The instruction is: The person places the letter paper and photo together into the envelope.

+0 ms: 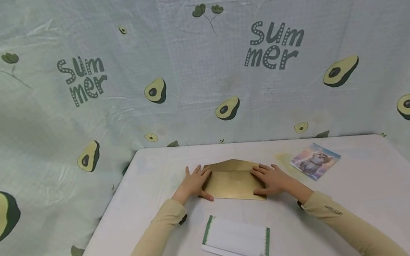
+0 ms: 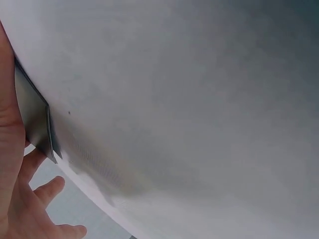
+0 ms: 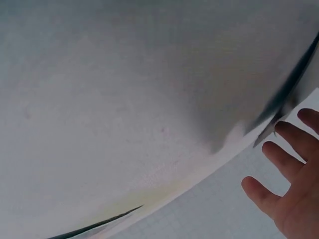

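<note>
"SUMMER" legible twice on avocado-print backdrop [image 1: 183, 53]. White tbl [image 1: 313, 239] below. Gold envelope [image 1: 232, 185] toward far side, betw. hands, peaked flap away from person. Arms fwd; L hand [image 1: 196, 183] & R hand [image 1: 272, 179] touching opp. ends, fingers spread. Green-edged card [image 1: 237, 238] nearer; cat pic [image 1: 315, 161] to R.

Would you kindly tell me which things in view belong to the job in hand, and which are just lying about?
Seemingly in the job:
gold envelope, flap open
left hand, at its left end
right hand, at its right end

Apparently lying about, untouched:
green-edged white paper
animal picture card
</note>
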Demonstrator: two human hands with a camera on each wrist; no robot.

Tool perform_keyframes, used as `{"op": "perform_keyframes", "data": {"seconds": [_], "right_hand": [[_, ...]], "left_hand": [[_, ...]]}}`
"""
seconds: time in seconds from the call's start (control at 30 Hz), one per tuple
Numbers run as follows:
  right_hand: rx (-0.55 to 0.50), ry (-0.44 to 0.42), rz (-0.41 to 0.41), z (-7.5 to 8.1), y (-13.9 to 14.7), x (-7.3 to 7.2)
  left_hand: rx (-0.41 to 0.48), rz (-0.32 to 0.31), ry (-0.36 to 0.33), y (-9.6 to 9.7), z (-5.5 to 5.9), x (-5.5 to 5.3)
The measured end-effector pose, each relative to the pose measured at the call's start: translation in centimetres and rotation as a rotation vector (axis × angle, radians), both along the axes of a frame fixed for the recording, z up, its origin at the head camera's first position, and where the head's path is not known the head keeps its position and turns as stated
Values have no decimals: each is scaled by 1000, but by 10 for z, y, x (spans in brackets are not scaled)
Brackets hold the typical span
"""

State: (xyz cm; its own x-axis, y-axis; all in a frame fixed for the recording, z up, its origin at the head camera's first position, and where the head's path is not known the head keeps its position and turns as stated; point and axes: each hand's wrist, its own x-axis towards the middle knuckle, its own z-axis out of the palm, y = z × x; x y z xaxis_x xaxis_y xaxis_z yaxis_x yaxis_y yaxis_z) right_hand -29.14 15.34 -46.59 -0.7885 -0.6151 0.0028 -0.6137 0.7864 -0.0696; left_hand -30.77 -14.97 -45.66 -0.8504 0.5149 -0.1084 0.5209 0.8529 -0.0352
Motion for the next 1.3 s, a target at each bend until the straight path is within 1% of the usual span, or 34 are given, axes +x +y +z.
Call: {"op": "perform_keyframes", "data": {"seconds": [0.23,0.37,0.53,0.63,0.9,1.1,1.2,1.3], "right_hand": [[-36,73,35,3,2,7],[-36,124,60,3,5,12],[-57,161,81,5,6,21],[-66,185,102,7,6,27],[-95,289,184,9,1,50],[-68,296,208,13,-2,67],[-60,336,210,12,2,70],[-53,383,199,9,11,68]], "left_hand": [[13,7,17,-3,-3,0],[3,6,31,-4,-5,0],[1,0,40,-2,-6,0],[-10,-2,47,-1,-6,0],[-37,-7,65,0,-5,3],[-41,-9,72,0,-2,5],[-41,-7,72,0,-1,4],[-42,-5,69,-1,-1,3]]}}
